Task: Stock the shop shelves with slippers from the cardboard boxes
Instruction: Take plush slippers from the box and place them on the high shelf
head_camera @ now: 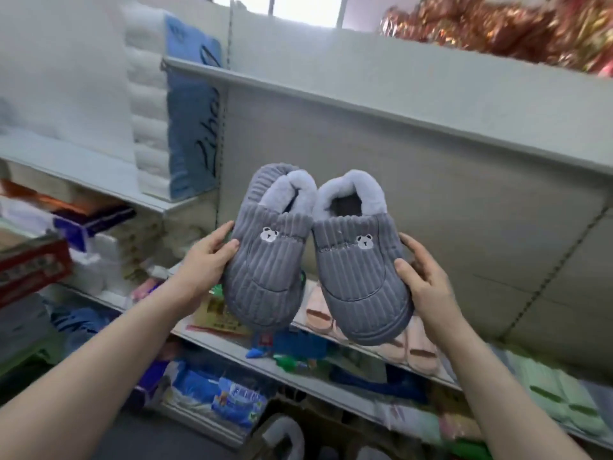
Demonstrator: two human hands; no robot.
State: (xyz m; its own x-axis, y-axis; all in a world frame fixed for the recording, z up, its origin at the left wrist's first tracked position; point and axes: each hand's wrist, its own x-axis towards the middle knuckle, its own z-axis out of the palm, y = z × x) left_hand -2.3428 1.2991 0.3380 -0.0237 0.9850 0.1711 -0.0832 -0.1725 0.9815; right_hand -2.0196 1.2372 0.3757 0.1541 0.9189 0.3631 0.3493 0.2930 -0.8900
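Head view shows the grey slippers (268, 270) side by side at frame centre, one grasped in our left hand (212, 257), one in our right hand (421, 277), so we should hold them together and set them level beside the pink slippers (318, 313) below.

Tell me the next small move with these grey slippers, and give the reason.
Probably lower the grey slippers toward the shelf and set them beside the pink slippers. The left hand and right hand each grip one slipper by its side, holding the pair together in the air in front of that shelf, not yet resting on anything.
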